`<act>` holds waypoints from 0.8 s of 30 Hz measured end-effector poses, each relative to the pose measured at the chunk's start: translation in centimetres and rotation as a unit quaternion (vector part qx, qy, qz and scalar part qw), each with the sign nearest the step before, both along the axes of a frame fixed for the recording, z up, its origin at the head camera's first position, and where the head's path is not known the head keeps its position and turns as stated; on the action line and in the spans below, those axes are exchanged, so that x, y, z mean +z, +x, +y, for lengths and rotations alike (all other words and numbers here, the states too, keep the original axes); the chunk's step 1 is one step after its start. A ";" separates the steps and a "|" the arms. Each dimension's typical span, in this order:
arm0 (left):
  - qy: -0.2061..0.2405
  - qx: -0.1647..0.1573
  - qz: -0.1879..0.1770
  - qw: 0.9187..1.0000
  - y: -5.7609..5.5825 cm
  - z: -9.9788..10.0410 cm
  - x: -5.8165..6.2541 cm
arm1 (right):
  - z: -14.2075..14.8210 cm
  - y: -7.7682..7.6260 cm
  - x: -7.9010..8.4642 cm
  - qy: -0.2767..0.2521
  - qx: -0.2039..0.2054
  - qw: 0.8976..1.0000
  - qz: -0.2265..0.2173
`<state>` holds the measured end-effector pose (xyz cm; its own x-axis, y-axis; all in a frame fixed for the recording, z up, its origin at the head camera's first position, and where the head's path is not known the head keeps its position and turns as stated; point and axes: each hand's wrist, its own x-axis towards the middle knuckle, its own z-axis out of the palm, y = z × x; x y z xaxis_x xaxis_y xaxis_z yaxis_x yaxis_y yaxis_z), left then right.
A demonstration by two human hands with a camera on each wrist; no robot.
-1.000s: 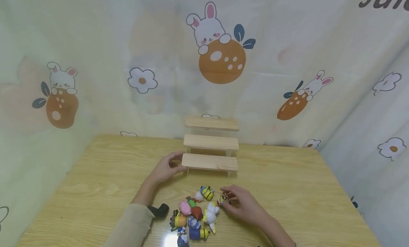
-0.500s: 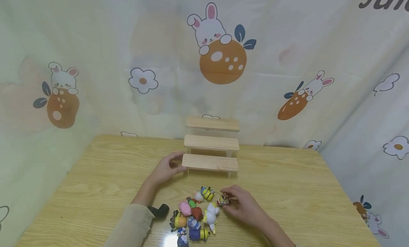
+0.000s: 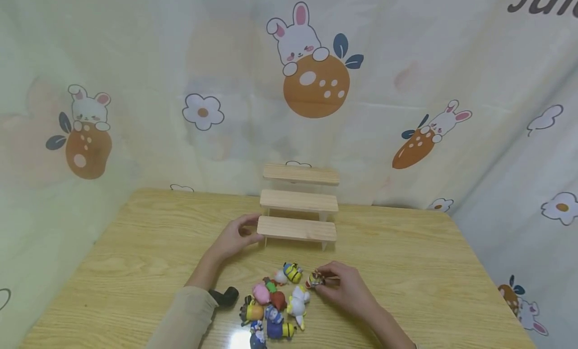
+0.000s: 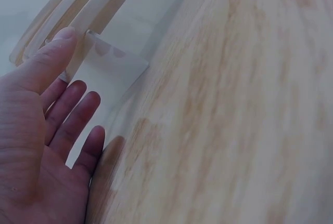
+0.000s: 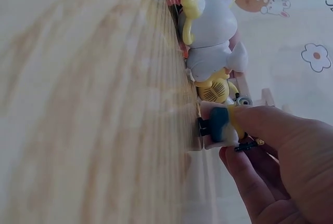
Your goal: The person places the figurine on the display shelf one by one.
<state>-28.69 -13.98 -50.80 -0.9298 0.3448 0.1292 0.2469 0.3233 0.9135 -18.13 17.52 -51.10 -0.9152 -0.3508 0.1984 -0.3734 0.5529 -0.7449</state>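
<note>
Between the thumb and fingers of my right hand (image 3: 345, 289), a small Minion figurine (image 3: 314, 280) is pinched at the right of a toy pile. In the right wrist view the figurine (image 5: 221, 125) stands with its feet at the tabletop, showing blue and white on its body. My left hand (image 3: 235, 237) holds the left end of a three-step wooden display stand (image 3: 295, 229), thumb and index finger at the lowest step. The left wrist view shows its thumb by the step edge and the other fingers beside a clear support (image 4: 112, 68). The index finger is partly hidden there.
Several toy figures lie close together, among them a white one with yellow parts (image 3: 298, 306), a Minion in blue (image 3: 293, 273) and a pink one (image 3: 261, 294). A black curved object (image 3: 227, 297) lies beside the left sleeve. A printed curtain (image 3: 226, 63) hangs behind the table (image 3: 406, 269).
The Minion figurine has turned slightly in my right hand, and the right fingers have drawn a little to the right. My left hand stays on the stand.
</note>
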 end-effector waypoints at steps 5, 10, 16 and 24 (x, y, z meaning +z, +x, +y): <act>0.001 -0.009 -0.006 1.000 0.0 0.0 0.2 | 0.2 -0.1 -0.1 -0.013 -0.011 0.999 -0.035; 0.007 0.000 0.003 1.000 -0.9 -0.2 -1.3 | 0.3 -0.2 0.1 -0.032 -0.024 0.997 -0.067; 0.002 0.004 0.007 1.000 -0.9 -0.3 -1.6 | 0.3 -0.5 1.3 -0.060 -0.041 0.994 -0.084; 0.005 0.009 -0.002 1.000 -0.8 -0.2 -1.4 | 0.4 -2.4 4.9 -0.077 -0.041 0.996 -0.035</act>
<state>-29.52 -14.22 -52.18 -0.9365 0.3262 0.1289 0.2375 0.3192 0.9174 -20.55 17.89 -46.15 -0.9527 -0.2451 0.1796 -0.2768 0.4566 -0.8455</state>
